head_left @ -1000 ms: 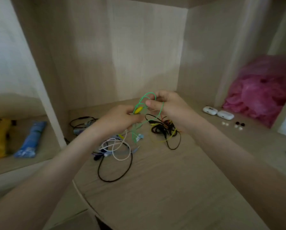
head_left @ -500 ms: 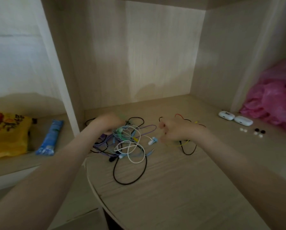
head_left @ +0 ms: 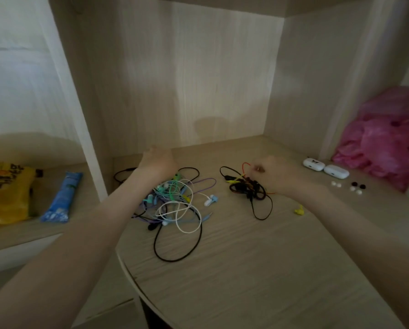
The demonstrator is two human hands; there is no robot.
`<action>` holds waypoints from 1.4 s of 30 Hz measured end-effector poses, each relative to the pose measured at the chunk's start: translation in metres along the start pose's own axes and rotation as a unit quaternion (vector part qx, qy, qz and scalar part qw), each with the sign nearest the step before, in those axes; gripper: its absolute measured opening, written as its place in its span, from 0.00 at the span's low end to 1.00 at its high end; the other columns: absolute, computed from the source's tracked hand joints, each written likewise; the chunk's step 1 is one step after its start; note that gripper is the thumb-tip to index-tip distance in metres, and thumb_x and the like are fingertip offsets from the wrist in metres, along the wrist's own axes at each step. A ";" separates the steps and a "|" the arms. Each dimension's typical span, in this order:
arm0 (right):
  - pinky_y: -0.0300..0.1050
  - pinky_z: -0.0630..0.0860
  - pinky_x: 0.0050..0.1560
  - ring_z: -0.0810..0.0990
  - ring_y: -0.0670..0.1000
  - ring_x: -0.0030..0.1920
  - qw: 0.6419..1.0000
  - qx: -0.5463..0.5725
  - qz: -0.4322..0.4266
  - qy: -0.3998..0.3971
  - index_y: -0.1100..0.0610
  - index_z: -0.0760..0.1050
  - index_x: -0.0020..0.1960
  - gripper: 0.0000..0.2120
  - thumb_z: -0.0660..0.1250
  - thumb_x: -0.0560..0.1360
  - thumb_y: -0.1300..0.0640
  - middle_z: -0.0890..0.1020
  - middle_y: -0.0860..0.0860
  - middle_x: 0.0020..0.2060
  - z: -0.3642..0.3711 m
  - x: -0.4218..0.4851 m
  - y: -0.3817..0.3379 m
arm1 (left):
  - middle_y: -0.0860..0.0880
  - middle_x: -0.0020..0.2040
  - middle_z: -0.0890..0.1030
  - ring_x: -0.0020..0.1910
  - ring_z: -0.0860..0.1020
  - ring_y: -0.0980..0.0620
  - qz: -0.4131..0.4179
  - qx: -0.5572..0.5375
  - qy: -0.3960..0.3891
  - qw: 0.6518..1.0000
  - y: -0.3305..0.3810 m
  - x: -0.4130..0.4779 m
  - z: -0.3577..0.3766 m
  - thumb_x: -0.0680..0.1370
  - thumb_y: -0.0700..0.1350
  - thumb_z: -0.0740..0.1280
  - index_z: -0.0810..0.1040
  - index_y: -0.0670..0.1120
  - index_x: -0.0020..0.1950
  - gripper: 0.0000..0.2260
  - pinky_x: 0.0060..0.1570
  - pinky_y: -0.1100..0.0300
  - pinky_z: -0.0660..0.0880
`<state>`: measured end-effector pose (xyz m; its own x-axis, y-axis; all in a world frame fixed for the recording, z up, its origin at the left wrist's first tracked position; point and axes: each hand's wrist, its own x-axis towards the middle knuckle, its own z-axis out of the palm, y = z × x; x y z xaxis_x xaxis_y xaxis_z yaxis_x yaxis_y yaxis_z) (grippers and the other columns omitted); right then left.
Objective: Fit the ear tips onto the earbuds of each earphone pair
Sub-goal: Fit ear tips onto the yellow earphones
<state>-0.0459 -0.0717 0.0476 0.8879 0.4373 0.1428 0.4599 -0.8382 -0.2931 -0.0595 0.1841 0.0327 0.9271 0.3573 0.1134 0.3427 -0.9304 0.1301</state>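
So, left to right with the pastel tangle of earphones (head_left: 175,200) as the anchor: the left hand (head_left: 157,162) sits at its back-left edge, fingers curled down out of sight, so I can't tell if it's got a cable. Just right of the tangle is the dark bundle (head_left: 246,188), and the right hand (head_left: 278,174) is over it, fingers bent, maybe pinching something tiny by the red loop (too blurry to call). The loose ear tips (head_left: 353,184) lie far right of the tangle, out past that hand's wrist, near the white cases (head_left: 336,171). My guess: the right hand is closer for fetching a tip
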 end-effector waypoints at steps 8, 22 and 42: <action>0.31 0.66 0.30 0.74 0.44 0.30 0.962 0.199 -0.056 0.178 0.55 0.78 0.41 0.08 0.63 0.77 0.55 0.78 0.53 0.30 -0.016 -0.005 -0.001 | 0.49 0.74 0.60 0.72 0.61 0.49 0.270 -0.242 -0.085 0.928 0.071 -0.049 -0.011 0.72 0.56 0.71 0.57 0.53 0.76 0.37 0.69 0.52 0.62; 0.38 0.75 0.44 0.74 0.42 0.45 0.843 0.486 -0.144 0.178 0.52 0.65 0.64 0.25 0.66 0.73 0.71 0.73 0.48 0.49 -0.056 -0.025 0.019 | 0.50 0.39 0.79 0.43 0.78 0.47 0.283 -0.482 0.078 0.826 0.171 -0.048 -0.014 0.83 0.44 0.55 0.78 0.42 0.47 0.14 0.45 0.58 0.72; 0.36 0.70 0.39 0.75 0.48 0.41 0.976 0.215 0.026 0.037 0.57 0.72 0.46 0.07 0.61 0.75 0.68 0.78 0.50 0.40 0.027 0.015 0.045 | 0.54 0.19 0.66 0.16 0.59 0.58 0.271 -0.665 0.082 0.691 0.144 -0.032 -0.087 0.84 0.46 0.51 0.67 0.47 0.37 0.16 0.19 0.68 0.56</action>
<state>-0.0117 -0.0941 0.0106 0.9151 0.3605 0.1805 0.3830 -0.6378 -0.6682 -0.0535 0.0456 0.1339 0.7978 0.0910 0.5961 -0.5916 -0.0729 0.8029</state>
